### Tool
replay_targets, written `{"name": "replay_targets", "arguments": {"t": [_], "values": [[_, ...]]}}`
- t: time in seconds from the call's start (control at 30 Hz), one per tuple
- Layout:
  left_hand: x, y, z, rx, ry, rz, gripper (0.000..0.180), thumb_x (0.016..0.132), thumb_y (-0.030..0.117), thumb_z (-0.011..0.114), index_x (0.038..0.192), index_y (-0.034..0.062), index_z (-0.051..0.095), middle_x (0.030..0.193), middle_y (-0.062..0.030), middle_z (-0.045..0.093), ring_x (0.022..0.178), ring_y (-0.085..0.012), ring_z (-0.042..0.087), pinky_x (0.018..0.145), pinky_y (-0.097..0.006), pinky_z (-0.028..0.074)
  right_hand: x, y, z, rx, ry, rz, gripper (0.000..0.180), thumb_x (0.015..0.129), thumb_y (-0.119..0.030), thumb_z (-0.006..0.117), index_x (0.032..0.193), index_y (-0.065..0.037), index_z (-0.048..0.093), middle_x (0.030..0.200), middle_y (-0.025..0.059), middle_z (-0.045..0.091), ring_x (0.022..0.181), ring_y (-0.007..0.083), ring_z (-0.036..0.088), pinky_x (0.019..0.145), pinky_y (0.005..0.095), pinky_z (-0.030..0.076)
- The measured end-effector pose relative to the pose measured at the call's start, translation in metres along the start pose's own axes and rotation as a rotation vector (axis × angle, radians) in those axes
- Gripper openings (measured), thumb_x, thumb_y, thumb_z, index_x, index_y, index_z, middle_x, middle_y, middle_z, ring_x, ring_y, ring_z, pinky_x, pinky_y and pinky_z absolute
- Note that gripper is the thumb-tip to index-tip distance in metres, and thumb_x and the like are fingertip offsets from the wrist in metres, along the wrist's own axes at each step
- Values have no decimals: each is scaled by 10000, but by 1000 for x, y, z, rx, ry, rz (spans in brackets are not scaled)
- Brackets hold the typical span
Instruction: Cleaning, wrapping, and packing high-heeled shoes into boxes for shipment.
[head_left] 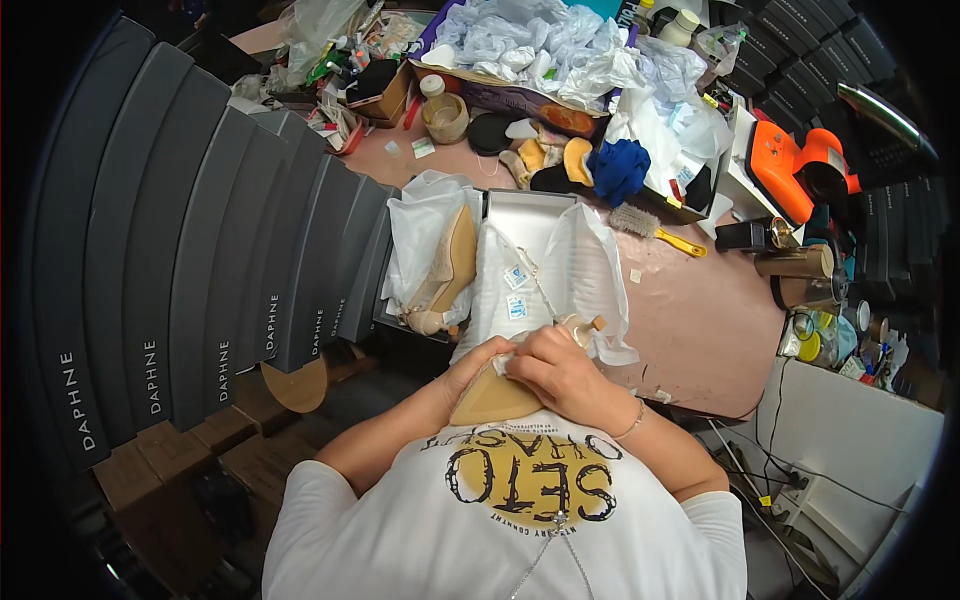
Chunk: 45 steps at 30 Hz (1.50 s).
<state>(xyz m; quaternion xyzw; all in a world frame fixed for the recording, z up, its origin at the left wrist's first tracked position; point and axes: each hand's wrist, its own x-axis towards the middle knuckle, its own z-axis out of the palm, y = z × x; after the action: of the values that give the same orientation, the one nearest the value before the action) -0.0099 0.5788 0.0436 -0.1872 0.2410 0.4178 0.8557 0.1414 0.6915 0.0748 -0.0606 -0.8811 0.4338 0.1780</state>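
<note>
A beige heeled shoe point(495, 394) is held close to my chest, its tan sole turned up and its heel pointing away to the right. My left hand point(474, 366) is closed around the shoe's left side. Over the middle of the sole bends my right hand point(562, 368), fingers curled, with a small white scrap point(503, 366) showing at the fingertips; I cannot tell if it is tissue or cloth. The matching shoe point(447, 262) lies on white tissue in the left part of the box. Tags point(516, 305) on a cord rest on the tissue paper point(597, 265) beyond my hands.
Grey shoe boxes point(215, 230) stand in a long row at left. On the pink table point(690, 330) lie a yellow-handled brush point(660, 232), a blue cloth point(619, 170) and a glue jar point(444, 116). An orange device point(790, 170) stands at right. Cables point(775, 440) hang at lower right.
</note>
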Motion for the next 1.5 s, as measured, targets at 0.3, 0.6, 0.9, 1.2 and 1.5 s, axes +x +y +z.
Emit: {"name": "replay_targets", "arguments": {"t": [0.3,0.6,0.9,1.2,1.5], "values": [[11,-3,-20,171,-9,-5,516,878,312,441,1324,54,412,1178,-168,561,1041,-229,597,912,-370,488,-17,-4,-6,28,-166,-74,134,755,-57,584,887,-72,600,840,66,490,853,240,509,942,404,404],[9,-7,-16,184,-35,82,551,882,315,416,1350,27,375,1202,-186,552,1092,-264,584,910,-372,504,-17,-2,-12,14,-200,-150,127,770,-110,552,887,-68,579,829,59,478,885,229,502,809,342,394],[9,-7,-18,275,-60,130,525,875,265,464,1333,24,376,1195,-173,547,1056,-239,602,894,-353,523,-20,-2,-14,-6,-191,-157,171,783,-115,551,942,-66,590,852,53,496,889,218,496,820,351,384],[10,-8,-14,298,-90,218,535,847,266,491,1310,18,389,1200,-164,545,1052,-221,593,913,-340,501,-22,1,-16,8,-167,-90,180,752,-89,629,931,-79,618,850,47,506,850,226,493,789,348,388],[11,-10,-19,307,-117,223,601,826,287,510,1335,1,367,1213,-163,539,1091,-226,581,929,-336,497,-24,3,-13,47,-126,-85,131,755,-84,641,881,-83,604,870,51,511,842,232,499,792,342,391]]}}
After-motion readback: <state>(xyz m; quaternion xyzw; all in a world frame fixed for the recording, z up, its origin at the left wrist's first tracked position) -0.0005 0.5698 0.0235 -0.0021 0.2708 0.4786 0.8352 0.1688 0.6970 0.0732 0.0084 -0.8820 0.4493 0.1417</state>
